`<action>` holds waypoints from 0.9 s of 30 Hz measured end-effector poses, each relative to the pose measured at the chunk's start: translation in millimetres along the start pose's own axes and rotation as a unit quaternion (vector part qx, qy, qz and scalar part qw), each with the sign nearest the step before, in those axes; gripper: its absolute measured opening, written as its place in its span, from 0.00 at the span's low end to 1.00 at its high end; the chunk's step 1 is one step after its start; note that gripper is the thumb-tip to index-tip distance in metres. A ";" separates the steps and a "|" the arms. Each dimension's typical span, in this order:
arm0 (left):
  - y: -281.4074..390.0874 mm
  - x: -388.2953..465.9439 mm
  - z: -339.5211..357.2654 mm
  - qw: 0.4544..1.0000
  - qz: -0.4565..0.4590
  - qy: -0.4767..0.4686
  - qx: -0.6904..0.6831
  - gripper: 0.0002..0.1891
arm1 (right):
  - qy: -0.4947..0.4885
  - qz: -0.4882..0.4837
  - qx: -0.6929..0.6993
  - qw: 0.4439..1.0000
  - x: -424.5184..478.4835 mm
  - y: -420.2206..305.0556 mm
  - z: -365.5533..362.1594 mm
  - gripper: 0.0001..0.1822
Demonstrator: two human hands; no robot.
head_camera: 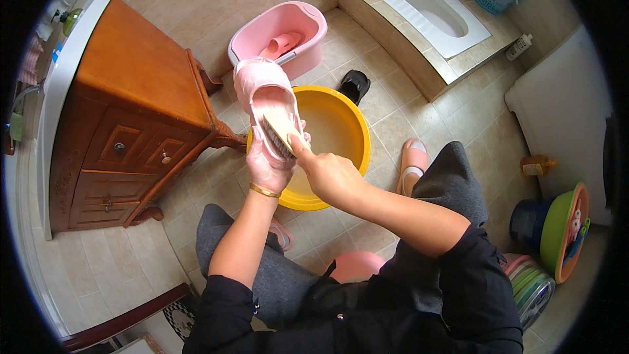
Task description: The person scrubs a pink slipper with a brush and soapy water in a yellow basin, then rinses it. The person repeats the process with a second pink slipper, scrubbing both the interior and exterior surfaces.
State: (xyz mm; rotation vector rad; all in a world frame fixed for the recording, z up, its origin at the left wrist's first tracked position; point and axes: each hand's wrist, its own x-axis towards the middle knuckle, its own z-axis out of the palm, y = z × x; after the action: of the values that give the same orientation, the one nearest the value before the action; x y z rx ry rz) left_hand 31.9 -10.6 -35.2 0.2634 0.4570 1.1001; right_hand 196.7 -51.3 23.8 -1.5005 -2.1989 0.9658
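Note:
A pink clog-style slipper (265,81), coated in whitish suds, rests in my left hand (270,164), which grips it from below near the heel. Wet foam covers the fingers of that hand. My right hand (336,177) is closed around a scrubbing brush (280,130) with a pale back, its index finger stretched along the top. The dark bristles touch the slipper's inside by the heel end. Beneath both hands stands a yellow basin (364,128) holding cloudy water (336,132).
Beyond the basin are a pink tub (307,61) with a pink slipper (282,45) inside and a black slipper (355,86) on the tiles. A wooden cabinet (142,83) stands left, a raised squat toilet (427,10) far right. Several stacked basins (555,236) and an amber bottle (535,164) sit right.

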 end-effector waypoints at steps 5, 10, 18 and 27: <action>-26.5 -3.6 34.5 0.999 0.044 0.017 0.025 0.35 | 0.048 0.037 0.096 0.994 21.0 1.2 -10.2 0.30; -13.4 9.4 8.1 0.998 0.042 0.034 0.022 0.34 | 0.028 0.001 0.103 0.994 2.7 -3.1 15.1 0.32; 12.0 4.7 11.4 0.999 0.029 -0.032 -0.012 0.38 | -0.015 -0.041 -0.019 0.999 -16.2 5.8 1.8 0.31; 5.8 -4.1 26.7 0.997 0.061 0.006 0.037 0.34 | 0.037 0.012 -0.123 0.992 8.0 14.3 -18.6 0.38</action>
State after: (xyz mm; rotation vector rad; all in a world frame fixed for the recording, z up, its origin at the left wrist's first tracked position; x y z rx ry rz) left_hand 38.6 -11.2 -8.4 0.3542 0.4986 1.2058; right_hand 214.5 -34.2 26.7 -1.6425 -2.3192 0.6512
